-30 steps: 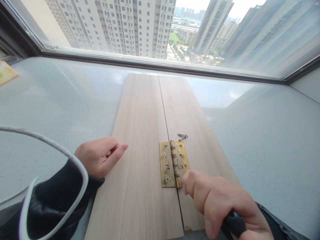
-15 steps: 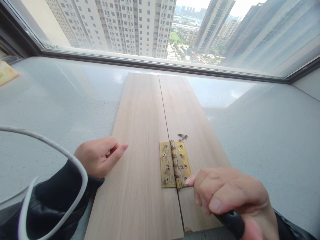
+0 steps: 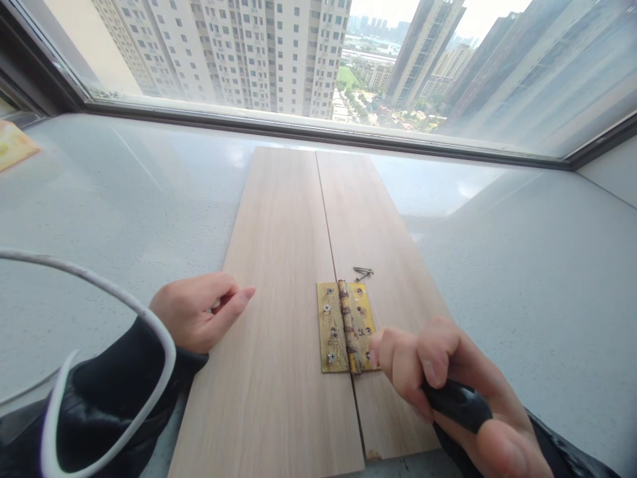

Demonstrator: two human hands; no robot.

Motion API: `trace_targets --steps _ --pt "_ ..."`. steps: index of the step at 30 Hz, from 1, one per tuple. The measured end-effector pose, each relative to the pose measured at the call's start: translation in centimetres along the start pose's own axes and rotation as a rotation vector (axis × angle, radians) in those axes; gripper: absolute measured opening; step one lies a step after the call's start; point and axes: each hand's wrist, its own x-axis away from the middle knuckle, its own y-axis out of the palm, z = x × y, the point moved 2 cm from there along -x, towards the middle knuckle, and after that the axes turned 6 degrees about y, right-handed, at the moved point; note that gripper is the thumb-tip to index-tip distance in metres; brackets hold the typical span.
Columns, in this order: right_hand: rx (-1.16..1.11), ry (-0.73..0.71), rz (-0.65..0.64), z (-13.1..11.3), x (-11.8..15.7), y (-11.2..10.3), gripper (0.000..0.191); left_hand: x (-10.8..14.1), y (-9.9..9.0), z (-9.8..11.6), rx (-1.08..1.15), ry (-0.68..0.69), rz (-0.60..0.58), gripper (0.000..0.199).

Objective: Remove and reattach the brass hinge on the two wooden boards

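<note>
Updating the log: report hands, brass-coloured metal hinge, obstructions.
Right hand gripping black rounded handle; left hand curled. Hinge flat across pale wooden boards. Right fingers partly cover its right edge.

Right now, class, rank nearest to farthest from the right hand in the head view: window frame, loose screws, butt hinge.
1. Butt hinge, just left of the right hand.
2. Loose screws, just beyond it.
3. Window frame, farthest back.

The wooden boards (image 3: 279, 252) are viewed by one head-worn camera from close above, faced forward and downward, with the left hand (image 3: 199, 313) and right hand (image 3: 448, 372) framed low and a window frame (image 3: 308, 130) across the top.
</note>
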Motion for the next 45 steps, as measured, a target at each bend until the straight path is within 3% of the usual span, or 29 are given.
trace_targets --steps 3,6,11,18,21,25,28,31,34,36,39,45 --pt "0.143 -0.161 0.068 -0.2 -0.2 -0.3 0.029 0.0 0.0 0.0 -0.003 0.001 -0.005 0.042" --pt "0.192 -0.231 0.081 -0.2 -0.5 -0.9 0.028 0.0 0.0 0.1 -0.002 -0.001 -0.013 0.041" --pt "0.190 -0.272 -0.107 -0.2 -1.2 -1.4 0.033 -0.1 -0.1 0.1 0.003 -0.008 -0.027 0.042" --pt "0.073 -0.059 -0.157 0.3 -0.8 1.0 0.053 -0.1 -0.1 0.1 0.006 -0.015 -0.035 0.042" --pt "0.054 -0.032 -0.132 0.0 -0.4 1.0 0.057 0.0 0.0 0.1 0.009 -0.020 -0.030 0.043" --pt "0.165 -0.025 -0.086 -0.6 -0.4 0.3 0.050 0.0 0.1 0.0 0.007 -0.024 -0.036 0.042" --pt "0.238 -0.123 0.016 -0.8 -0.7 0.1 0.037 0.0 0.1 0.0 0.003 -0.023 -0.030 0.042" --pt "0.155 -0.226 0.096 -0.5 -0.8 -0.1 0.033 0.0 0.0 0.0 0.001 -0.021 -0.035 0.042" --pt "0.103 -0.273 0.085 0.0 -0.9 -0.8 0.030 0.0 0.0 0.0 0.004 -0.018 -0.040 0.041" --pt "0.118 -0.281 0.004 0.1 -1.1 -1.0 0.031 0.0 0.0 0.0 0.004 -0.016 -0.036 0.041" --pt "0.098 -0.247 -0.125 0.0 -1.8 -0.3 0.036 0.0 0.0 0.0 0.007 -0.014 -0.040 0.041" --pt "-0.141 0.017 -0.094 0.1 -1.4 1.1 0.045 0.0 0.1 0.0 0.015 -0.022 -0.030 0.042"
